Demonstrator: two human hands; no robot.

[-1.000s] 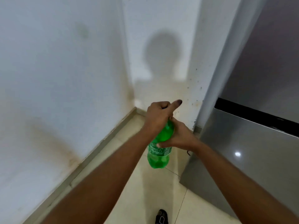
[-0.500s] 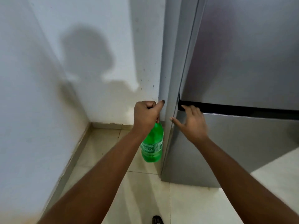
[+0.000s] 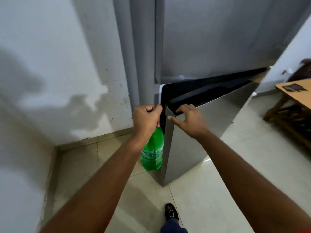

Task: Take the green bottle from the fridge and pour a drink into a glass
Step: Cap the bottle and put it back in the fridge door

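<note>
My left hand [image 3: 146, 118] is shut around the neck of the green bottle [image 3: 152, 153], which hangs upright below my fist, just left of the fridge. The bottle's cap is hidden inside my fingers. My right hand [image 3: 188, 120] grips the top left corner of the grey fridge's lower door [image 3: 198, 140], fingers hooked over its black upper edge. That door stands partly ajar, swung out towards me. The upper fridge door [image 3: 218, 39] is closed. No glass is in view.
A stained white wall [image 3: 58, 73] forms a corner on the left, close to the fridge. Pale tiled floor [image 3: 218, 190] spreads below. A wooden table [image 3: 296, 93] stands at the far right. My shoe [image 3: 171, 214] shows at the bottom.
My right hand left the bottle, reached the fridge's lower door and took hold of its top corner. The door now stands ajar. The view swung right, with the bottle still hanging from my left hand.
</note>
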